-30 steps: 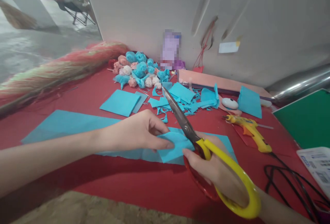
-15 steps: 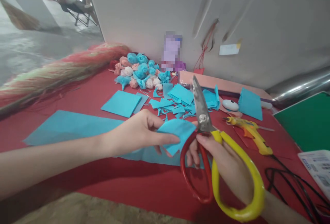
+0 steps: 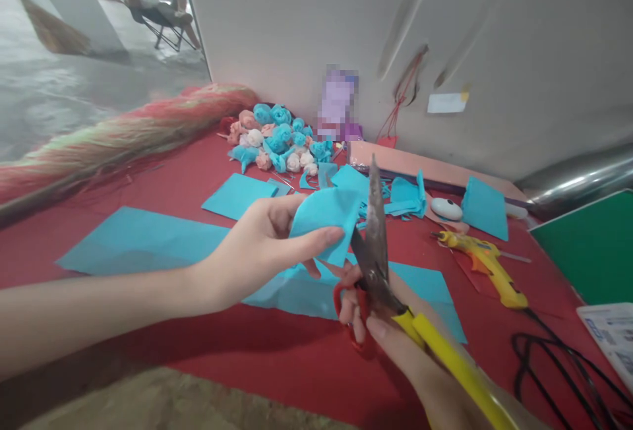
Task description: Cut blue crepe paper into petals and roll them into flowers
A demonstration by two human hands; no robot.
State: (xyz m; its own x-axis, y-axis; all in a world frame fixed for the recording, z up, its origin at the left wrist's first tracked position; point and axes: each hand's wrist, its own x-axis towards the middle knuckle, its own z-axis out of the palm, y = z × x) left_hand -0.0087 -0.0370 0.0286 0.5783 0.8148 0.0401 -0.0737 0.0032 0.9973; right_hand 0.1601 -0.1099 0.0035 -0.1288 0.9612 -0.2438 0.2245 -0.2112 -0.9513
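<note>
Between the thumb and fingers of my left hand (image 3: 257,239) is a folded piece of blue crepe paper (image 3: 324,212) with a rounded top edge. My right hand (image 3: 390,344) grips a pair of scissors (image 3: 378,252) with one red and one yellow handle. The blades are parted and point upward, right beside the paper's right edge. Below both hands lies a long blue paper strip (image 3: 143,239) on the red tabletop (image 3: 208,351). A folded blue paper square (image 3: 237,194) rests behind my left hand.
Paper flowers (image 3: 279,136) in blue, pink and white are heaped at the back. To the right lie a yellow glue gun (image 3: 487,265), its black cord (image 3: 544,364), a white oval object (image 3: 446,208) and a green board (image 3: 593,239). A person reclines in a chair (image 3: 163,18) far left.
The scissors have turned and their blades have opened beside the paper. My left hand has lifted the paper slightly and tilted it. The view has shifted a little.
</note>
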